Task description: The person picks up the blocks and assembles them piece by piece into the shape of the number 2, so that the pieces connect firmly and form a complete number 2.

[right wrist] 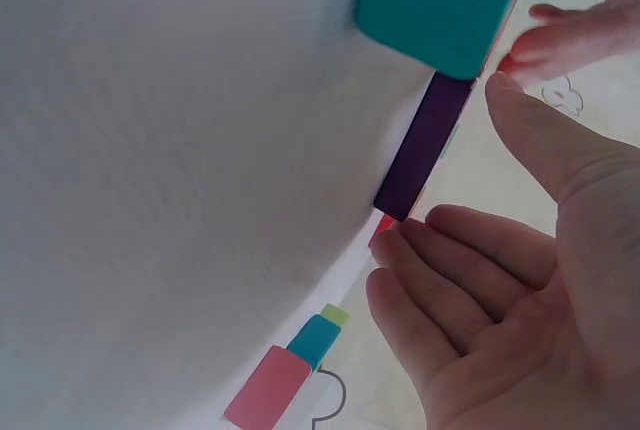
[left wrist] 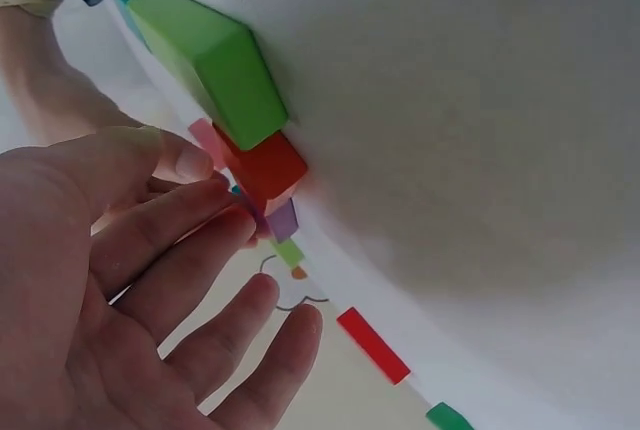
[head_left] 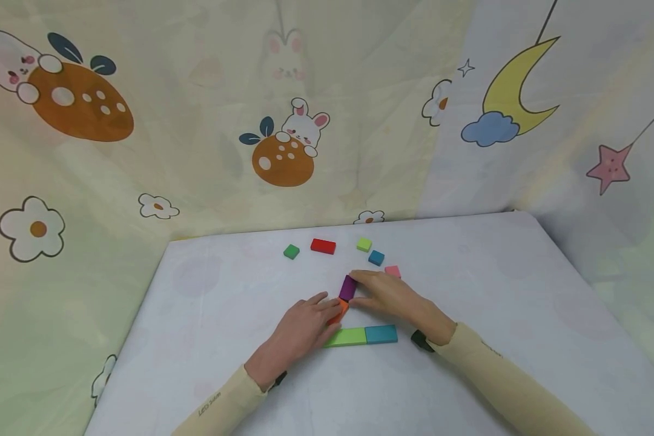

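In the head view my left hand (head_left: 303, 324) is at an orange block (head_left: 341, 310), index fingertip and thumb at its two ends. The other left fingers spread fairly straight in the left wrist view. My right hand (head_left: 391, 295) holds a purple block (head_left: 348, 288) lengthwise, thumb at one end and fingertips at the other. The purple block's near end meets the orange block's far end, making a slanting line. Just nearer lies a row of a light green block (head_left: 349, 337) and a teal block (head_left: 381, 334), end to end; the left thumb overlaps the green one's corner.
Beyond the hands, a dark green block (head_left: 291, 252), a red block (head_left: 323, 246), a lime block (head_left: 364, 244), a blue block (head_left: 376, 258) and a pink block (head_left: 393, 271) form a loose arc on the white table (head_left: 223, 303). A printed cloth (head_left: 196, 151) hangs behind.
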`<action>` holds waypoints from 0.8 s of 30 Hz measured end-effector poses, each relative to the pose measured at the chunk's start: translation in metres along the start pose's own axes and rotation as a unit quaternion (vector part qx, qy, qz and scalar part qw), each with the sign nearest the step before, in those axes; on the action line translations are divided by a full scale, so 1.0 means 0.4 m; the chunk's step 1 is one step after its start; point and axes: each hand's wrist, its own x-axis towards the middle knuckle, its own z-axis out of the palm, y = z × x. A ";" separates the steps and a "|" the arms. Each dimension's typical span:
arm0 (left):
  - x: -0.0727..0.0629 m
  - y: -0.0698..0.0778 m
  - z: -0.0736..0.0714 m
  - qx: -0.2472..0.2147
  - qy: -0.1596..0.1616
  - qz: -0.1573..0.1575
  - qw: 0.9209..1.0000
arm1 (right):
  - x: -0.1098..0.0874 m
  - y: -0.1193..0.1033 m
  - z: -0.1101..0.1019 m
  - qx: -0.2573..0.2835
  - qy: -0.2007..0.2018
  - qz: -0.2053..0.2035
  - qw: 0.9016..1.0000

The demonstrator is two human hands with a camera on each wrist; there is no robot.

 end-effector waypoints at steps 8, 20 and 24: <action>0.044 -0.019 -0.021 -0.024 -0.007 0.016 1.000 | -0.016 0.007 -0.011 0.016 0.003 0.010 1.000; 0.077 -0.039 -0.013 -0.029 -0.056 0.041 0.997 | -0.050 0.040 -0.018 0.024 0.010 0.014 1.000; 0.080 -0.034 -0.012 -0.032 -0.056 0.041 0.997 | -0.055 0.049 -0.018 0.024 0.015 0.016 0.999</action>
